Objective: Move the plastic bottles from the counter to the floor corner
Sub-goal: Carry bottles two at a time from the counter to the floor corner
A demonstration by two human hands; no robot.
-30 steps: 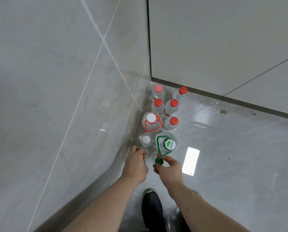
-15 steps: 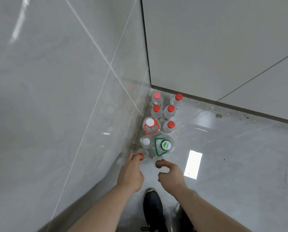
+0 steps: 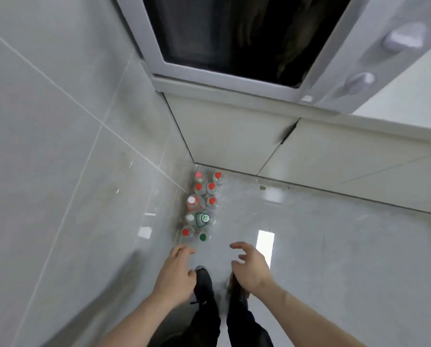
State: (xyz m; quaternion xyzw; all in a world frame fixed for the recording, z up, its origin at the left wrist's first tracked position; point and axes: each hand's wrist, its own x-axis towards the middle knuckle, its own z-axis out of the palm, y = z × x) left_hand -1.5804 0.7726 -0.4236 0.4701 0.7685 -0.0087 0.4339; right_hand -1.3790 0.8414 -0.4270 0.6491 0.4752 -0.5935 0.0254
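Hands had come off the cluster: half a second earlier I had them at the nearest two caps, and now my left hand [image 3: 176, 274] and right hand [image 3: 250, 266] hung loose-fingered and empty at 6 o'clock of the plastic bottles [image 3: 203, 206], which stood upright in the floor corner [image 3: 193, 163]. I judged that delivery done. Above hung a dark window [image 3: 234, 33]; my shoes [image 3: 204, 281] stood just below the hands, and nothing blocked me.

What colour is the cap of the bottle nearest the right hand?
Green cap, seen best in the head view.
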